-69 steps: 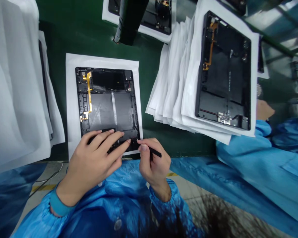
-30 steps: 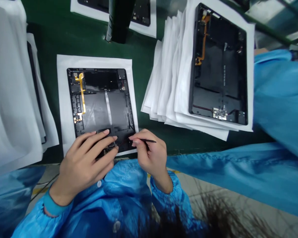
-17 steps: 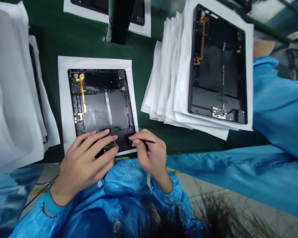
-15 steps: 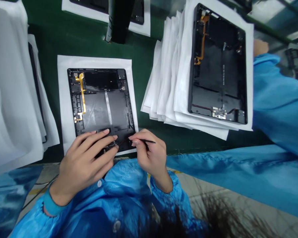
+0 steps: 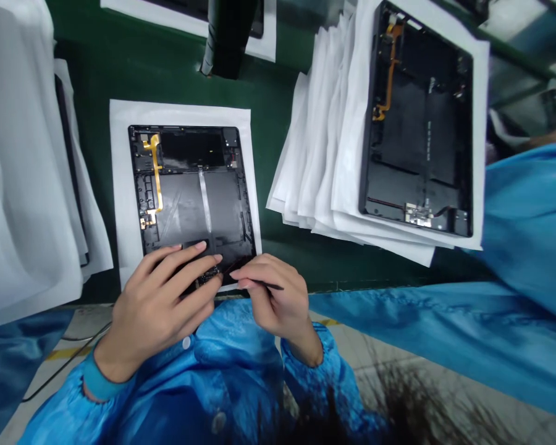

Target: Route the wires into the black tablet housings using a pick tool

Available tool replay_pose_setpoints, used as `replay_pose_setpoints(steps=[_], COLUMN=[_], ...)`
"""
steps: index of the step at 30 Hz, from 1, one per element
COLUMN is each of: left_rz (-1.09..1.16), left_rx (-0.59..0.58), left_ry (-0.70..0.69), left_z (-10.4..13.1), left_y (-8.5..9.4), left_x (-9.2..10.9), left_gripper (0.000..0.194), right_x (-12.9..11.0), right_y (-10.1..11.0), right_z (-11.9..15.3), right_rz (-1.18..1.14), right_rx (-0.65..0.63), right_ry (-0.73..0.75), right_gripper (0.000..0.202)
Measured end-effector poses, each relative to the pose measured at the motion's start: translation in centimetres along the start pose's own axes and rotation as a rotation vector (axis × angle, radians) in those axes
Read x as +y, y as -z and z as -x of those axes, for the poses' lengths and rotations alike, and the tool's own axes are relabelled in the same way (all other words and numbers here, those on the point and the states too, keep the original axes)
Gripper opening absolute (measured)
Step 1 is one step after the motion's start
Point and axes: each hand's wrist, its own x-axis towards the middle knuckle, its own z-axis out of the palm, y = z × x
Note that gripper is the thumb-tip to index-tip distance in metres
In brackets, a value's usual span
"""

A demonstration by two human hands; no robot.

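A black tablet housing (image 5: 185, 204) lies on a white foam sheet (image 5: 122, 185). An orange flex cable (image 5: 157, 185) runs down its left side, and a pale strip crosses its middle. My left hand (image 5: 162, 306) rests with spread fingers over the housing's lower part, beside a small circuit board (image 5: 208, 275) partly hidden by the fingers. At the lower right corner, my right hand (image 5: 278, 296) pinches a thin dark tool (image 5: 269, 285). The tool's working end is hard to make out near the board.
Right of the housing stands a stack of white foam sheets (image 5: 324, 123) topped by another open housing (image 5: 421, 123). More sheets (image 5: 23, 154) stack at the left. A dark post (image 5: 234, 37) rises at the back. Another person's blue sleeve (image 5: 537, 210) is at the right.
My right hand has shifted slightly left and down, nearer the left fingertips, still pinching the tool. My left hand stays over the housing. The other person's arm at the right has moved outward.
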Motion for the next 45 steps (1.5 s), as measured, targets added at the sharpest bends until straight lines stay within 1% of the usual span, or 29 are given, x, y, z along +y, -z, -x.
replay_pose_setpoints(steps=[4,12,19,25,30,39,45], left_rz=[0.006,0.010,0.022,0.025,0.019,0.041,0.055], left_rx=[0.009,-0.006,-0.014,0.015,-0.002,0.013,-0.001], left_ry=[0.006,0.004,0.022,0.024,0.024,0.038,0.035], left_z=[-0.14,0.14,0.22,0.34,0.20,0.11,-0.14], left_y=[0.07,-0.10,-0.10,-0.26,-0.20,-0.08,0.10], left_x=[-0.04,-0.17,-0.10,-0.15,-0.07,0.01,0.08], left_gripper=[0.019,0.023,0.022,0.020,0.021,0.025,0.023], right_x=[0.05,-0.07,-0.07,0.11,0.20,0.41,0.36], right_y=[-0.06,-0.25,-0.15,-0.33,-0.31,-0.23,-0.11], right_z=[-0.06,-0.07,0.01,0.08,0.06,0.19,-0.05], right_rz=[-0.003,0.022,-0.025,0.009,0.007,-0.020,0.014], right_rx=[-0.016,-0.005,0.010,0.007,0.005,-0.013,-0.039], right_ry=[-0.007,-0.045,-0.072,-0.051,-0.035,0.007,0.023], right_gripper=[0.021,0.020,0.021,0.021,0.021,0.026,0.021])
